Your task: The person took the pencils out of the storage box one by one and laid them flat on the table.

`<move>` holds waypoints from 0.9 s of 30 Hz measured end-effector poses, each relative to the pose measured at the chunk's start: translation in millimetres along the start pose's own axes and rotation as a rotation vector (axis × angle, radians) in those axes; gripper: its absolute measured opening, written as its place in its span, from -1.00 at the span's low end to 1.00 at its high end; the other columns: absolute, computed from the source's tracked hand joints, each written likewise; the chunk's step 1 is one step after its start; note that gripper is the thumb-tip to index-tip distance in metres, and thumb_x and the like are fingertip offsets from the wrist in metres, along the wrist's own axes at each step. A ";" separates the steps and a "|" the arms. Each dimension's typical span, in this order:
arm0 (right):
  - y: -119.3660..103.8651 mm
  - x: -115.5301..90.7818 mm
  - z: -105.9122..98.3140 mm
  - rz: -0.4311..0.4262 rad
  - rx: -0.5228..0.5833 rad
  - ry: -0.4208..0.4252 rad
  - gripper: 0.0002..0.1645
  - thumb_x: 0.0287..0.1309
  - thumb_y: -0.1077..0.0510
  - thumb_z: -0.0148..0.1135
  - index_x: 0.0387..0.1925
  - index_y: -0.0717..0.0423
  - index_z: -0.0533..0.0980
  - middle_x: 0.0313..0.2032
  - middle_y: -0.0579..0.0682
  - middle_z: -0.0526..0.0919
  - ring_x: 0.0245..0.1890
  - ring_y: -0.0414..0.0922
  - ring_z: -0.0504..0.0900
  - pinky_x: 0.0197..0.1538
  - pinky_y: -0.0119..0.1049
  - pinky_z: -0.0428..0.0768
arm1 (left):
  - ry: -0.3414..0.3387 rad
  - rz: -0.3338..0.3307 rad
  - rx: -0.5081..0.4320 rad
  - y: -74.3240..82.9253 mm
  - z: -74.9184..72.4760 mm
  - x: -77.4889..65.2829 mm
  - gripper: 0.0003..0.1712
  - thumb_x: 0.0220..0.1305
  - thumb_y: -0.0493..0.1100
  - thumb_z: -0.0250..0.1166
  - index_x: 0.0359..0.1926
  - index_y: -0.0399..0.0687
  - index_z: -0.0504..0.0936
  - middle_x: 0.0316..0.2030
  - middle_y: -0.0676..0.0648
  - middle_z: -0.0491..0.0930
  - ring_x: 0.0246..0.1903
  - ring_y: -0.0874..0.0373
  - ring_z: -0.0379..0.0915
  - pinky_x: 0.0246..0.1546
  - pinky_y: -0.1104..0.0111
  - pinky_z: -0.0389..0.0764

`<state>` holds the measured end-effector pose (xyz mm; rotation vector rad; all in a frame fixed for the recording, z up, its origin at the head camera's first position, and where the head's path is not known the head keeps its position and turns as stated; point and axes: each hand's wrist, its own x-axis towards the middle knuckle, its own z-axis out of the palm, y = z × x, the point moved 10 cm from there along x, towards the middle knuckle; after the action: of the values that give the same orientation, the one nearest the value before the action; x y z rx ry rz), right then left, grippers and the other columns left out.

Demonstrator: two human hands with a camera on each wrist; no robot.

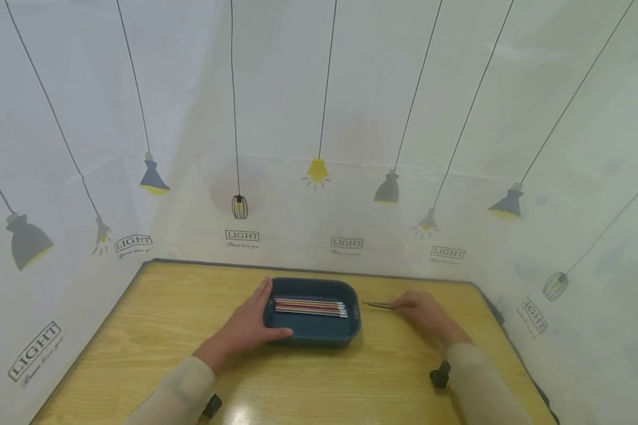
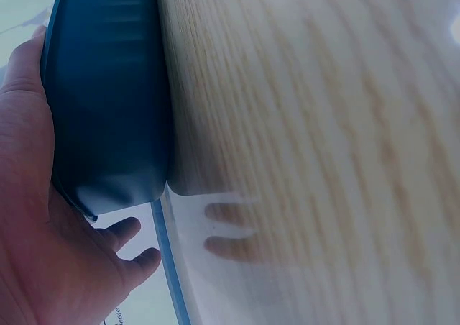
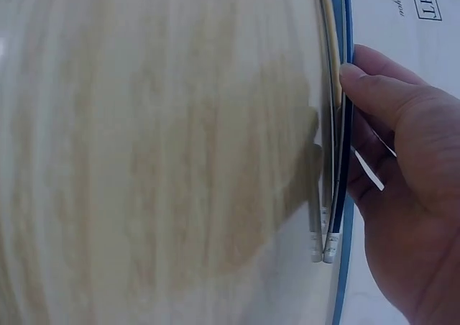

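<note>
A dark blue tray (image 1: 319,339) stands on the wooden table, with several striped pencils (image 1: 308,307) lying side by side in it, their metal-banded ends to the right. At its left end my left hand (image 1: 244,324) grips the tray, thumb over the near rim and fingers at the far left corner. Two fingertips show past the tray wall (image 2: 108,124) in the left wrist view. Right of the tray, my right hand (image 1: 420,307) pinches a slim pencil (image 3: 335,224) low over the tabletop. Whether it holds more than one, I cannot tell.
The glossy wooden table (image 1: 191,289) is bounded at the back and sides by a pale sheet (image 1: 282,195) printed with hanging lamps. A dark edging (image 1: 404,277) runs along the table's back. Black wrist mounts (image 1: 440,375) sit by the sleeves.
</note>
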<state>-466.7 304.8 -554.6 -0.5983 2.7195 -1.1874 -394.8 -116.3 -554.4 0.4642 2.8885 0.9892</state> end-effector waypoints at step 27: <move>9.1 2.1 12.4 0.022 -0.019 0.083 -0.80 0.52 0.25 0.36 -0.01 -0.02 0.82 -0.05 -0.13 0.80 0.07 -0.05 0.70 0.33 0.14 0.57 | 0.001 -0.005 0.005 -1.4 1.5 1.0 0.61 0.17 0.60 0.51 0.82 -0.08 -0.21 0.81 -0.12 -0.28 0.70 -0.33 -0.02 0.57 -0.26 0.25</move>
<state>-468.3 301.1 -569.6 -0.5306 2.8013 -1.2095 -395.9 -116.1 -556.4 0.4566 2.8924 0.9822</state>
